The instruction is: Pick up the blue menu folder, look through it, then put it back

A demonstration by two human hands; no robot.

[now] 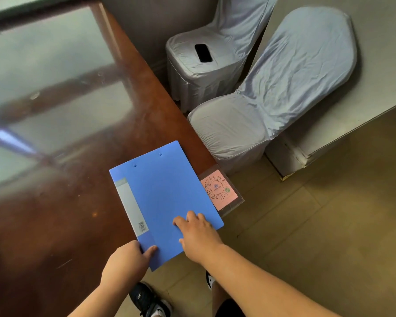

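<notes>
The blue menu folder [165,197] lies closed at the near right corner of the dark red table [62,225], its near edge sticking out past the table's edge. A white label strip runs along its left side. My left hand [129,259] grips the folder's near left corner, thumb on top. My right hand [198,234] rests flat on the cover near the right edge, fingers spread.
A pink QR-code card [220,191] in a clear sleeve sits on the table corner just right of the folder. Two chairs in grey covers [272,92] stand beyond the table's edge; a black phone [203,52] lies on the far seat. Tiled floor lies to the right.
</notes>
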